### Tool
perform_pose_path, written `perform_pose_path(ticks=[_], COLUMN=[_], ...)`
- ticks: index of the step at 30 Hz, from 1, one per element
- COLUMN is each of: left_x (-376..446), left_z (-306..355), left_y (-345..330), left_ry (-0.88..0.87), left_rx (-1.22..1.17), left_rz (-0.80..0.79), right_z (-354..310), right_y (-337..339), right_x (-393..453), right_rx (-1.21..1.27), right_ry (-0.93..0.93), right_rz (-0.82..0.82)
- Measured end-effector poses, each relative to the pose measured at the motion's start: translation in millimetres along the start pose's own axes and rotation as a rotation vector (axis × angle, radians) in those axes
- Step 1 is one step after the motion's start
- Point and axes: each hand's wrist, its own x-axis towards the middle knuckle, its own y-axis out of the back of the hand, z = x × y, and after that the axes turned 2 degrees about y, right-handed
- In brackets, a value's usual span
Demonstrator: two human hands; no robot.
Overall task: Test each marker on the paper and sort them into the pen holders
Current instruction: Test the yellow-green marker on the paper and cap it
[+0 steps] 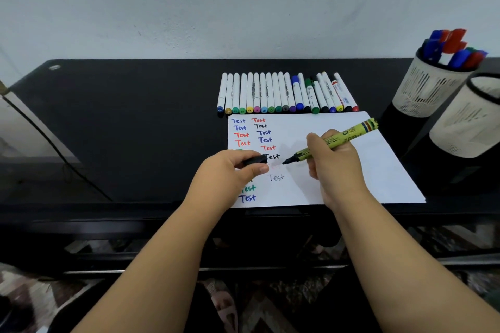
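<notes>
The person is standing over a black desk (pixel 135 121), both bare forearms reaching in from below; the right hand (pixel 334 162) is gripping a yellow-green marker (pixel 334 140) in a writing hold, fingers curled round the barrel, its bare black tip pointing down and left just above the paper (pixel 338 127), beside the black "Test"; whether the tip is touching the sheet I cannot tell. The left hand (pixel 232 170) is pinching the marker's black cap (pixel 254 160) between thumb and curled fingers, hovering over the left part of the sheet and hiding some of the writing there.

The paper is lying flat near the front edge of the desk, carrying two columns of the word "Test" in blue, red, black, green and a faint grey; behind its far edge a row of markers (pixel 281 93) is lying side by side, mostly white barrels with coloured ends facing the sheet.

To the right, two mesh pen holders are standing close together; the far holder (pixel 430 86) is holding a bunch of markers with blue, red and green caps sticking up; the near holder (pixel 465 127) is showing its dark rim, its inside hidden from here.
</notes>
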Motion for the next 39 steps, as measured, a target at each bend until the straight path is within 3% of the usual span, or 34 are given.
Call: perform_pose_path(ticks=[5,14,24,39], left_x=[-5,-8,-9,1], left_z=[2,8,14,26], left_y=[0,-7,5,-6], left_ry=[-0.017,-0.047,0.011,0.090], left_rx=[-0.168,-0.324,-0.388,-0.381], left_rz=[-0.066,-0.054,-0.103,-0.131], right_z=[-10,-13,-20,-18], right_y=[-4,-11,13,42], right_x=[-8,-18,-11,5], right_rx=[0.158,0.097,0.190,0.271], right_ry=[-0.039,-0.010,-0.105,-0.206], right_rz=[-0.052,-0.185,-0.488,-0.451])
